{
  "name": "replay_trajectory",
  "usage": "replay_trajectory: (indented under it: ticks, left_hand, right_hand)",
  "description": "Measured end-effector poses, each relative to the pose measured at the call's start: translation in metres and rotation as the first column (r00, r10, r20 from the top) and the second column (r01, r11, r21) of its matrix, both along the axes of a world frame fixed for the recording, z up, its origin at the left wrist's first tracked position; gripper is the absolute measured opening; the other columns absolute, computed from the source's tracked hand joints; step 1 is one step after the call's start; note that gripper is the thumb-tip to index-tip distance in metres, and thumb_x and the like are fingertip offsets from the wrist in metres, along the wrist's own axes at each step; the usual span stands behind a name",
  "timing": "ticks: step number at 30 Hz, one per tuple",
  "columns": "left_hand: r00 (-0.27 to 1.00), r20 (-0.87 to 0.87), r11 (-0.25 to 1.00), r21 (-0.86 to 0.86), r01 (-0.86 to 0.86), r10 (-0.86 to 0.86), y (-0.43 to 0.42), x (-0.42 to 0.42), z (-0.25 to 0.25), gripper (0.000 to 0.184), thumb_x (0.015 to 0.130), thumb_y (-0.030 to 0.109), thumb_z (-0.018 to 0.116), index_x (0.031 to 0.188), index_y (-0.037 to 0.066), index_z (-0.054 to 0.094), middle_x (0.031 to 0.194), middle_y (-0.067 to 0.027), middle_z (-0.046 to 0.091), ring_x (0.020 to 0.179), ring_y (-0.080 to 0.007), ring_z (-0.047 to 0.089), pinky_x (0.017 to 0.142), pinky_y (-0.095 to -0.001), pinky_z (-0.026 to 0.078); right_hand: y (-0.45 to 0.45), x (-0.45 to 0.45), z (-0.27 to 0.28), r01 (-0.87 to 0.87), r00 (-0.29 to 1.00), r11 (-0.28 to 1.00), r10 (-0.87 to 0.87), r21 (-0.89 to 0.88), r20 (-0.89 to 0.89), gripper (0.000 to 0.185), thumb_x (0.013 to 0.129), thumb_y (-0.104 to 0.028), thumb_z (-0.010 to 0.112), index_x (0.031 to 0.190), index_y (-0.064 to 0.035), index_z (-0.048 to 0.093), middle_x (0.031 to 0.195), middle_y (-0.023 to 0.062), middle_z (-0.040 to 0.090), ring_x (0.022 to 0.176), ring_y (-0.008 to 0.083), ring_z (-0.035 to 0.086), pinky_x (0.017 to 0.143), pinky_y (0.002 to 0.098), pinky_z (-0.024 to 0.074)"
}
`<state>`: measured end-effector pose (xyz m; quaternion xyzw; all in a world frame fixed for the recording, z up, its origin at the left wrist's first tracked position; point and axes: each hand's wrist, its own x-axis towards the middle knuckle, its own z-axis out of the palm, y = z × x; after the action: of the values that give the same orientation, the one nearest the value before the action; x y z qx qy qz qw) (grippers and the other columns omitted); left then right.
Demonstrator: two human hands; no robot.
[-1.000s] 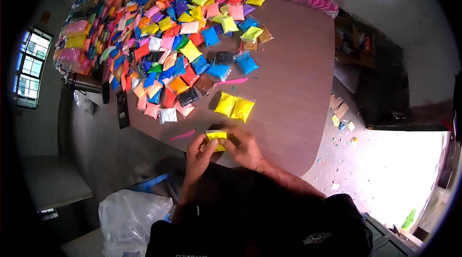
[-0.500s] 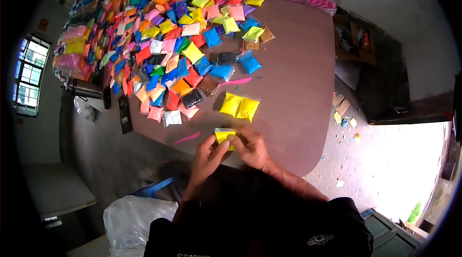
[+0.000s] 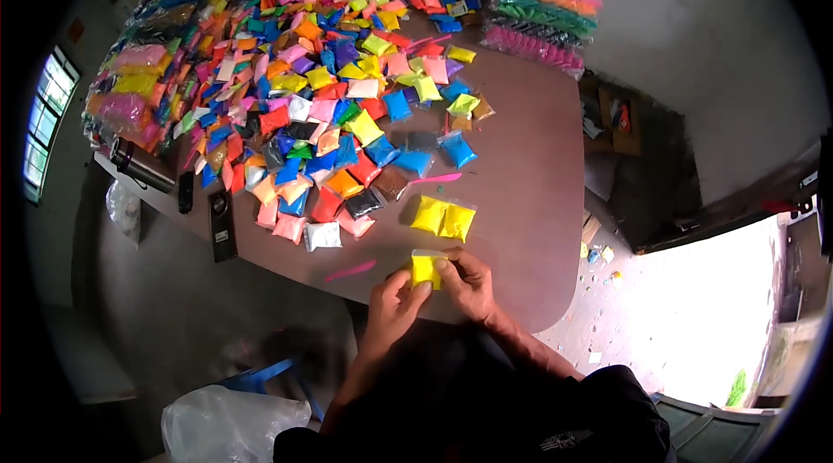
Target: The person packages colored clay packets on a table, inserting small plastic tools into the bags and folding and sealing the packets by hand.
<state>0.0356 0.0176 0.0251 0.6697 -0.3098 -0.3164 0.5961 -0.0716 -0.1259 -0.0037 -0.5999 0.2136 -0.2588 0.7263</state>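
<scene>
Between my two hands is a small yellow packet [image 3: 424,268] with a clear strip along its top edge. My left hand [image 3: 394,305] grips its left and lower side, the thumb pressed on the front. My right hand [image 3: 469,285] pinches the right side near the top. Just beyond them on the table [image 3: 521,229] lie two yellow packets [image 3: 443,219] side by side. A pink plastic tool [image 3: 350,270] rests left of my hands, and a similar pink tool [image 3: 434,178] lies behind the yellow pair.
A large heap of colourful packets [image 3: 321,137] spreads over the table's left and back. Stacked bags of coloured pieces [image 3: 547,7] stand at the far right corner. A metal flask [image 3: 143,166] and a dark box [image 3: 222,227] sit at the left edge. A clear plastic bag [image 3: 230,424] is below left.
The head view has tilted and shifted, so the table sits lower in it. Both hands keep hold of the yellow packet; my right thumb has moved up nearer its top edge.
</scene>
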Motion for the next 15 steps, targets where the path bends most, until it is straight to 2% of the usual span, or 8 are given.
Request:
replay_trajectory:
  ticks: [2, 5, 6, 8, 10, 15]
  left_hand:
    - [0.999, -0.014, 0.998, -0.055, -0.031, 0.03, 0.002, 0.0, -0.013, 0.021, 0.103, 0.015, 0.07, 0.109, -0.005, 0.067, 0.082, 0.0009, 0.066, 0.073, -0.0046, 0.057, 0.065, -0.0234, 0.047]
    - [0.998, 0.047, 0.997, -0.075, -0.031, 0.034, 0.005, 0.002, -0.015, 0.021, 0.103, 0.015, 0.07, 0.11, -0.004, 0.067, 0.083, 0.0002, 0.067, 0.073, -0.0052, 0.058, 0.066, -0.0241, 0.048]
    - [0.998, 0.052, 0.998, -0.056, -0.016, 0.019, 0.006, 0.002, -0.012, 0.021, 0.103, 0.015, 0.07, 0.111, -0.004, 0.067, 0.085, -0.0004, 0.068, 0.075, -0.0056, 0.059, 0.067, -0.0245, 0.049]
    - [0.998, 0.059, 0.999, -0.039, 0.0, 0.002, 0.006, 0.001, -0.004, 0.021, 0.103, 0.015, 0.07, 0.112, -0.004, 0.068, 0.087, -0.0009, 0.069, 0.076, -0.0061, 0.06, 0.068, -0.025, 0.049]
    - [0.998, -0.056, 0.997, -0.08, -0.007, 0.002, 0.002, 0.0, 0.002, 0.022, 0.103, 0.015, 0.069, 0.115, -0.004, 0.068, 0.089, -0.0021, 0.07, 0.079, -0.0068, 0.061, 0.07, -0.026, 0.051]
    - [1.0, -0.002, 0.999, -0.051, -0.008, 0.008, 0.003, 0.005, -0.007, 0.023, 0.102, 0.014, 0.069, 0.115, -0.004, 0.067, 0.09, -0.004, 0.07, 0.08, -0.008, 0.061, 0.07, -0.0272, 0.051]
  right_hand:
    - [0.002, -0.001, -0.002, 0.008, 1.0, 0.999, -0.008, -0.033, 0.015, 0.02, 0.105, -0.013, 0.071, 0.118, 0.0017, 0.071, 0.102, 0.0029, 0.072, 0.093, 0.0094, 0.066, 0.082, 0.0267, 0.0551]
    - [0.004, -0.002, 0.007, -0.041, 0.999, 0.998, 0.04, -0.038, -0.008, 0.021, 0.104, -0.013, 0.073, 0.119, 0.0015, 0.071, 0.104, 0.0028, 0.073, 0.096, 0.0094, 0.066, 0.083, 0.0269, 0.0554]
    - [0.005, -0.002, 0.006, -0.04, 0.999, 0.998, 0.04, -0.043, -0.006, 0.021, 0.104, -0.013, 0.073, 0.119, 0.0015, 0.071, 0.104, 0.0028, 0.073, 0.096, 0.0094, 0.066, 0.083, 0.0269, 0.0554]
    - [0.006, -0.003, 0.004, -0.026, 0.999, 0.998, 0.025, 0.052, 0.024, 0.022, 0.103, -0.013, 0.074, 0.119, 0.0014, 0.071, 0.106, 0.0033, 0.074, 0.097, 0.0098, 0.067, 0.085, 0.0275, 0.0559]
    - [0.008, -0.003, 0.003, -0.023, 1.0, 0.999, 0.023, 0.041, 0.003, 0.022, 0.103, -0.012, 0.074, 0.119, 0.0017, 0.07, 0.106, 0.0033, 0.074, 0.097, 0.0098, 0.067, 0.085, 0.0277, 0.056]
    - [0.012, -0.004, 0.009, -0.048, 0.999, 0.997, 0.048, 0.057, -0.006, 0.022, 0.104, -0.011, 0.072, 0.121, 0.0024, 0.069, 0.104, 0.0032, 0.074, 0.096, 0.0096, 0.067, 0.086, 0.0278, 0.0559]
